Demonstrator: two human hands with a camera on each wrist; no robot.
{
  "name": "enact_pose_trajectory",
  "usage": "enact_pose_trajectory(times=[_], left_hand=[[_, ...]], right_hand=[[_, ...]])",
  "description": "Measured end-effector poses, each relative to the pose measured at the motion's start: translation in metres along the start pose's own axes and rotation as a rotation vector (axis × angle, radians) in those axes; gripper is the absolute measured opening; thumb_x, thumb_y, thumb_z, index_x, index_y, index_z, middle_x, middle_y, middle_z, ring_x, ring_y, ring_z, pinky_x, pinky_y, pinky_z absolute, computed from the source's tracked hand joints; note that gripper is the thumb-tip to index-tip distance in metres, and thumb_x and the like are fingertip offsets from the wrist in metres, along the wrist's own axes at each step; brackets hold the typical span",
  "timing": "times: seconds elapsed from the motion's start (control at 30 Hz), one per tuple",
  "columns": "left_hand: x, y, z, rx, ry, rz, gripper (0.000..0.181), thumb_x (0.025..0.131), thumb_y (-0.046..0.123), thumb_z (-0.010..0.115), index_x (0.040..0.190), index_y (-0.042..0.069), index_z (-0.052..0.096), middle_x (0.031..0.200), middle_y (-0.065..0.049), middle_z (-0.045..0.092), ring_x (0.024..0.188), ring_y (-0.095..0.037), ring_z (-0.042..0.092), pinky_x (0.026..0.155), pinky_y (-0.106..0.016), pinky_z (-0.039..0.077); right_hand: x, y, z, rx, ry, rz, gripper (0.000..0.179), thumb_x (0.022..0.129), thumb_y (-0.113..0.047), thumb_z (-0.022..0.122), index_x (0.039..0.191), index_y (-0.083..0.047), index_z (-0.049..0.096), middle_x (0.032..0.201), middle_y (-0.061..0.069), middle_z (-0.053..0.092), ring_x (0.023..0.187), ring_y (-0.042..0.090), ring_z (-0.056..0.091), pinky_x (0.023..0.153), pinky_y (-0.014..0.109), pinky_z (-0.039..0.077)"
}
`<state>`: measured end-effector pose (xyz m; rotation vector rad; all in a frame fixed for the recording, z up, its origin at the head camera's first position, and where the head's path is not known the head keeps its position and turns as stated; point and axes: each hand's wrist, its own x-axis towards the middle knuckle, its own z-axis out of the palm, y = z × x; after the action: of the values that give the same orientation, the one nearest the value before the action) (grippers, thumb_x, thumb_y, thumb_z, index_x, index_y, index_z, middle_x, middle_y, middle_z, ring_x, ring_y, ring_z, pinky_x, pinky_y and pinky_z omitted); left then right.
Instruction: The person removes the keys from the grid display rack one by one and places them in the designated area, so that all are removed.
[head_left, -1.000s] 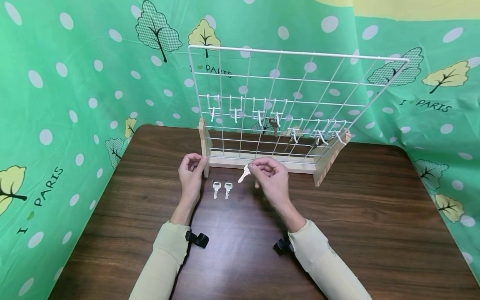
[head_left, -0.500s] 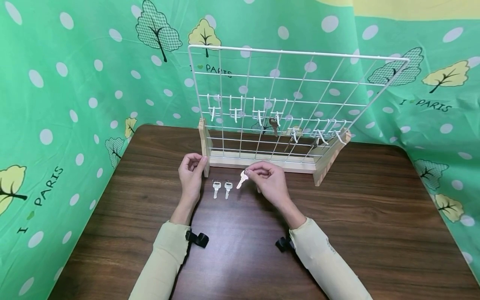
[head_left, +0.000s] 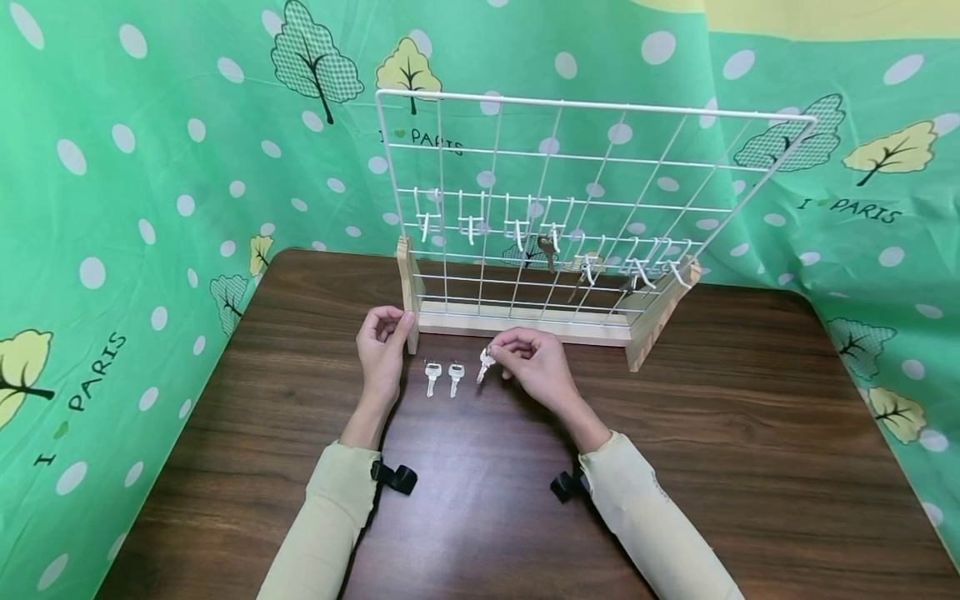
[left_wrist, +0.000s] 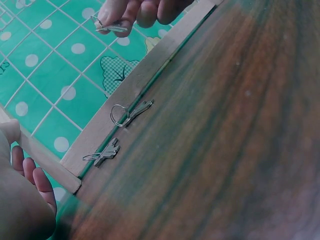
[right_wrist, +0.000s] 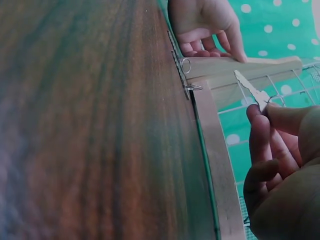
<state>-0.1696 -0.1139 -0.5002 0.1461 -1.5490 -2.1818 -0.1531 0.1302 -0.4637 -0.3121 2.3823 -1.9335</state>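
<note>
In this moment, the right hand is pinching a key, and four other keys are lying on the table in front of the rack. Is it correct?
Not quite: the right hand is pinching a key, but only two other keys, not four, lie on the table in front of the rack, as the head view shows.

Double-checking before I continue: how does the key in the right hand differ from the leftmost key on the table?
The held key is pinched in the right hand above the table; the leftmost key lies on the table, untouched. Fingertips partly cover the held key's head; the leftmost key's head is uncovered. Both are silvery and have a ring.
</note>
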Motion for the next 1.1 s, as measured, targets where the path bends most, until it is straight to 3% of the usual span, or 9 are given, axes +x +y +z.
enact_pose_trajectory(times=[0.17,0.4,0.53,0.73,0.97,1.1], left_hand=[[0.000,0.000,0.000,0.001,-0.001,0.005,0.018,0.096,-0.008,0.075,0.096,0.008,0.068,0.090,0.004,0.068,0.081,-0.006,0.062,0.078,-0.018,0.051],[-0.001,0.000,0.000,0.009,-0.004,0.012,0.014,0.096,-0.008,0.075,0.097,0.004,0.068,0.090,0.004,0.067,0.081,-0.006,0.061,0.079,-0.019,0.050],[0.000,-0.003,-0.002,0.005,-0.011,0.028,0.016,0.096,-0.006,0.077,0.096,0.009,0.069,0.090,0.004,0.068,0.081,-0.006,0.061,0.078,-0.018,0.050],[0.000,-0.004,-0.002,-0.013,-0.006,0.032,0.017,0.095,-0.005,0.078,0.095,0.010,0.070,0.090,0.003,0.069,0.081,-0.007,0.062,0.078,-0.018,0.051],[0.000,0.000,0.000,0.012,-0.007,0.010,0.012,0.097,-0.008,0.075,0.098,-0.001,0.067,0.090,0.005,0.068,0.080,-0.006,0.061,0.077,-0.018,0.051],[0.000,0.000,0.000,0.007,-0.005,0.007,0.016,0.097,-0.009,0.075,0.096,0.005,0.067,0.090,0.005,0.068,0.080,-0.006,0.061,0.077,-0.018,0.051]], right_hand=[[0.002,0.004,0.000,-0.032,-0.028,0.000,0.003,0.099,-0.002,0.081,0.097,-0.001,0.081,0.089,0.020,0.079,0.066,0.020,0.071,0.061,0.024,0.056],[0.003,0.011,-0.001,-0.155,-0.068,-0.040,0.006,0.096,0.000,0.083,0.093,-0.006,0.082,0.091,0.004,0.072,0.073,0.011,0.060,0.066,0.021,0.047],[0.004,0.013,-0.001,-0.189,-0.083,-0.046,0.007,0.095,-0.002,0.085,0.092,-0.008,0.084,0.093,0.004,0.071,0.074,0.014,0.054,0.066,0.022,0.042],[0.006,0.016,0.004,-0.231,-0.123,-0.020,0.005,0.095,-0.006,0.087,0.092,-0.010,0.085,0.092,0.004,0.071,0.073,0.015,0.053,0.066,0.023,0.041],[0.009,0.017,0.009,-0.305,-0.092,0.037,0.004,0.096,-0.009,0.086,0.093,-0.010,0.084,0.092,0.002,0.072,0.071,0.012,0.051,0.066,0.023,0.040],[0.010,0.016,0.010,-0.348,-0.092,0.061,0.004,0.097,-0.010,0.084,0.094,-0.008,0.083,0.092,0.004,0.073,0.069,0.012,0.051,0.065,0.023,0.040]])
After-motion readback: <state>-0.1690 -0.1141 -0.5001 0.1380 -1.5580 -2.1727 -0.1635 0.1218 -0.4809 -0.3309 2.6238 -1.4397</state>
